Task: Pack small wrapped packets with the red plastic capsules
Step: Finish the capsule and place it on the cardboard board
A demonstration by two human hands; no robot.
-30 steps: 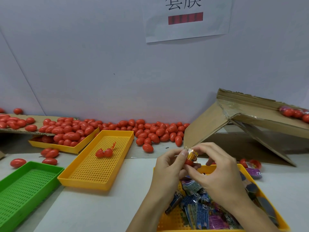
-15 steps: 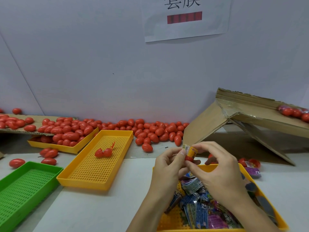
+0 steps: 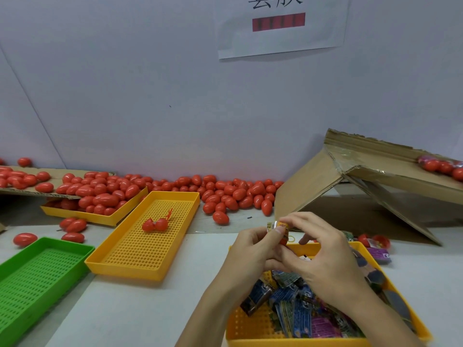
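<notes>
Holding a small wrapped packet (image 3: 279, 226) between them, the left hand (image 3: 250, 251) and the right hand (image 3: 323, 256) meet above the far edge of the near yellow tray (image 3: 250, 329). The grip of both hands is narrow, with fingertips pinched on the packet. A bit of red, seemingly a capsule half (image 3: 283, 242), shows just under the packet, mostly hidden by the fingers.

The near tray holds many more wrapped packets (image 3: 295, 311) in blue, black and purple. On the table (image 3: 140, 309) to the left stands a second yellow tray (image 3: 150, 269) with one open red capsule (image 3: 155, 224) inside, and beside it a green tray (image 3: 15, 291). A long pile of closed red capsules (image 3: 233, 194) lies along the wall, well apart from the hands. A torn cardboard box (image 3: 313, 181) leans at the right.
</notes>
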